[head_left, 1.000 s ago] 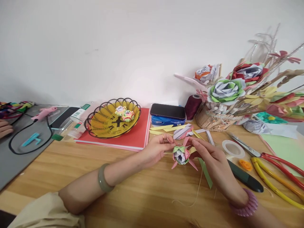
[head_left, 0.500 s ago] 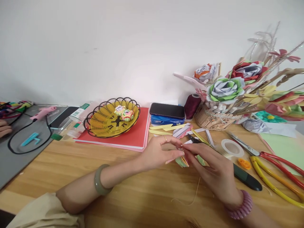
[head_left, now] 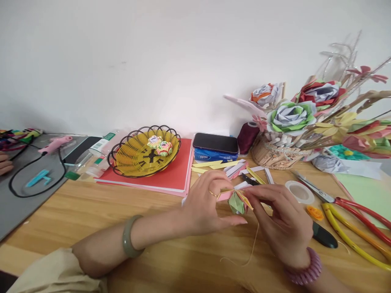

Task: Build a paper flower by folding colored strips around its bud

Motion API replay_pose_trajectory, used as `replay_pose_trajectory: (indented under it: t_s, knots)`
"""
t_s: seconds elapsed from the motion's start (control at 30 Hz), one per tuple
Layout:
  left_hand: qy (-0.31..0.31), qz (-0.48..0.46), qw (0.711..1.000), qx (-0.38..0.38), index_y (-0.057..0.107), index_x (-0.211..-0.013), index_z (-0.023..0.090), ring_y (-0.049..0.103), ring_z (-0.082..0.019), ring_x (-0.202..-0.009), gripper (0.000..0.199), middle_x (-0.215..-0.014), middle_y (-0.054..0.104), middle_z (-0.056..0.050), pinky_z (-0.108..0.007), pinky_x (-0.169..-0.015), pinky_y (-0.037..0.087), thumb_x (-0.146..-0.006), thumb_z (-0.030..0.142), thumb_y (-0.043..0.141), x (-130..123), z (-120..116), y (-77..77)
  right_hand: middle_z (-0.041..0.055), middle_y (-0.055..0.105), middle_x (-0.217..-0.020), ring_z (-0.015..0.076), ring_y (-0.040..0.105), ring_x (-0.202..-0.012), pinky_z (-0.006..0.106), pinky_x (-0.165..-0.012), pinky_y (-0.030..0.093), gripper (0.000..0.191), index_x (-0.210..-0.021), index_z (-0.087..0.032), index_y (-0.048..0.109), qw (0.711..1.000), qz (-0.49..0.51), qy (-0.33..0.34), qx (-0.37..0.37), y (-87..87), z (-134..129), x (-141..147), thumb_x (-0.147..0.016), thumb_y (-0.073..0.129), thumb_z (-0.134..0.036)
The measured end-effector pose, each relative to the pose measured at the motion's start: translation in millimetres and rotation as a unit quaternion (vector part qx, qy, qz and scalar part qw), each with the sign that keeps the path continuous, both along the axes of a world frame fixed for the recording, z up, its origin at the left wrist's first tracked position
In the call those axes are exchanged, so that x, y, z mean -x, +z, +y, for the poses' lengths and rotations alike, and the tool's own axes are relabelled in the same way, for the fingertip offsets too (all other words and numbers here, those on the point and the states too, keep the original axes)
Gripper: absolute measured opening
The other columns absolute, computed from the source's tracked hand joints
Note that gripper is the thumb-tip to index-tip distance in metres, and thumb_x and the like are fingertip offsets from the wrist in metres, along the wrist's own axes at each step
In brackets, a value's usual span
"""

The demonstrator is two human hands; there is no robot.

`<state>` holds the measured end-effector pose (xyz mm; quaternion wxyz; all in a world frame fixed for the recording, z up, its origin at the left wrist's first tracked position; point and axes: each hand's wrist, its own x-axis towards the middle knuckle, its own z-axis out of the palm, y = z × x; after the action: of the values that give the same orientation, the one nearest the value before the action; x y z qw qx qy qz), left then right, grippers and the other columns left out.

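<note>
A small folded paper flower (head_left: pixel 236 203) in green, pink and yellow is held between my hands above the table. My left hand (head_left: pixel 205 201) curls its fingers around the far side, touching the paper, while its thumb stretches out below. The left fingertips are partly hidden. On the other side, my right hand (head_left: pixel 281 215) pinches the yellow-edged folds between thumb and fingers. A thin pale thread (head_left: pixel 253 248) trails onto the wood below the flower.
Paper strips (head_left: pixel 224 165) and a roll of tape (head_left: pixel 299 192) lie beyond my hands. Scissors (head_left: pixel 328 198) and a dark-handled tool (head_left: pixel 324 236) are at right. A yellow basket (head_left: pixel 137 160) holds two paper balls. At far left, another person's hand (head_left: pixel 5 163) is near a pink glue gun (head_left: pixel 56 144).
My left thumb has moved down, away from the fingers, exposing more of the paper flower. My right hand has shifted slightly right, still pinching the paper.
</note>
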<state>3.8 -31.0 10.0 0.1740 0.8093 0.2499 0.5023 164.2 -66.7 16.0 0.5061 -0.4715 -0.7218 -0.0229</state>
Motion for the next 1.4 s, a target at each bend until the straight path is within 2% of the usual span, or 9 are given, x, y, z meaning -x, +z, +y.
replay_pose_trajectory:
  t_s: [0.13, 0.27, 0.4, 0.6, 0.87, 1.03, 1.17, 1.27, 1.4]
  knots:
    - [0.016, -0.015, 0.998, -0.065, 0.049, -0.090, 0.020, 0.054, -0.020, -0.089, 0.039, -0.084, 0.058, -0.006, -0.035, -0.079, 0.047, -0.062, 0.033, 0.072, 0.9, -3.2, 2.8, 0.0032, 0.061, -0.077, 0.0199, 0.064, -0.075, 0.034, -0.064, 0.056, 0.030, -0.089, -0.026, 0.059, 0.997, -0.033, 0.036, -0.066, 2.4, -5.2, 0.2, -0.073, 0.058, -0.001]
    - [0.031, 0.002, 0.995, -0.093, 0.057, -0.086, 0.022, 0.056, -0.019, -0.088, 0.019, -0.079, 0.064, -0.004, -0.034, -0.078, 0.048, -0.070, 0.025, 0.065, 5.0, -5.7, 8.3, 0.0034, 0.062, -0.079, 0.0211, 0.065, -0.082, 0.034, -0.067, 0.057, 0.033, -0.094, -0.026, 0.059, 0.991, -0.066, 0.086, -0.077, 3.0, -8.8, -3.3, -0.073, 0.057, -0.001]
    - [0.028, 0.001, 0.995, -0.094, 0.061, -0.083, 0.023, 0.057, -0.018, -0.090, 0.015, -0.079, 0.068, -0.002, -0.032, -0.081, 0.047, -0.070, 0.017, 0.064, 8.6, -4.8, 7.3, 0.0033, 0.063, -0.080, 0.0199, 0.066, -0.081, 0.030, -0.067, 0.058, 0.035, -0.096, -0.024, 0.060, 0.989, -0.080, 0.098, -0.081, -1.0, -8.8, -5.8, -0.071, 0.057, 0.000]
    - [0.030, -0.014, 0.989, -0.144, 0.061, -0.083, 0.020, 0.058, -0.013, -0.090, 0.012, -0.080, 0.069, -0.001, -0.027, -0.081, 0.048, -0.073, 0.013, 0.062, 8.4, -1.3, 5.0, 0.0061, 0.062, -0.090, 0.0193, 0.063, -0.082, 0.032, -0.070, 0.057, 0.036, -0.108, -0.021, 0.058, 0.983, -0.123, 0.081, -0.109, -7.8, -4.5, -7.5, -0.076, 0.058, -0.005]
    - [0.111, 0.043, 0.931, -0.344, 0.062, -0.072, 0.021, 0.056, -0.009, -0.079, 0.013, -0.072, 0.070, 0.009, -0.025, -0.089, 0.042, -0.080, 0.016, 0.053, 15.0, -4.2, 18.4, 0.0048, 0.061, -0.082, 0.0182, 0.060, -0.079, 0.028, -0.063, 0.054, 0.024, -0.094, -0.017, 0.062, 0.963, -0.187, 0.079, -0.176, 3.8, -4.1, -9.5, -0.075, 0.059, -0.004]
    - [0.108, 0.031, 0.914, -0.389, 0.060, -0.071, 0.020, 0.055, -0.008, -0.076, 0.011, -0.071, 0.070, 0.008, -0.027, -0.093, 0.040, -0.079, 0.017, 0.054, 19.3, 0.1, 21.7, 0.0022, 0.053, -0.077, 0.0171, 0.054, -0.066, 0.031, -0.057, 0.049, 0.027, -0.091, -0.021, 0.058, 0.970, -0.113, 0.052, -0.208, 5.3, -3.6, -8.5, -0.067, 0.066, -0.014]
    - [0.124, 0.011, 0.917, -0.380, 0.056, -0.070, 0.021, 0.054, -0.009, -0.080, 0.007, -0.068, 0.068, 0.008, -0.027, -0.095, 0.040, -0.076, 0.017, 0.058, 19.9, 5.6, 15.3, 0.0057, 0.053, -0.079, 0.0234, 0.053, -0.069, 0.038, -0.058, 0.045, 0.030, -0.102, -0.023, 0.055, 0.981, -0.019, 0.053, -0.186, 3.3, -1.2, -9.2, -0.072, 0.055, -0.026]
    - [0.122, 0.003, 0.917, -0.379, 0.056, -0.071, 0.020, 0.054, -0.009, -0.080, 0.007, -0.067, 0.067, 0.007, -0.028, -0.095, 0.040, -0.077, 0.016, 0.057, 19.7, 7.4, 11.5, 0.0055, 0.053, -0.080, 0.0241, 0.052, -0.070, 0.039, -0.060, 0.045, 0.032, -0.100, -0.027, 0.053, 0.983, 0.014, 0.030, -0.179, 2.6, 0.1, -9.2, -0.070, 0.053, -0.019]
    - [0.115, 0.017, 0.917, -0.381, 0.056, -0.074, 0.021, 0.054, -0.009, -0.082, 0.007, -0.070, 0.068, 0.007, -0.029, -0.095, 0.040, -0.078, 0.015, 0.056, 21.0, 6.0, 11.8, 0.0016, 0.052, -0.077, 0.0187, 0.052, -0.066, 0.033, -0.056, 0.044, 0.031, -0.085, -0.024, 0.053, 0.978, -0.019, 0.023, -0.205, 6.0, -0.1, -7.7, -0.061, 0.055, -0.006]
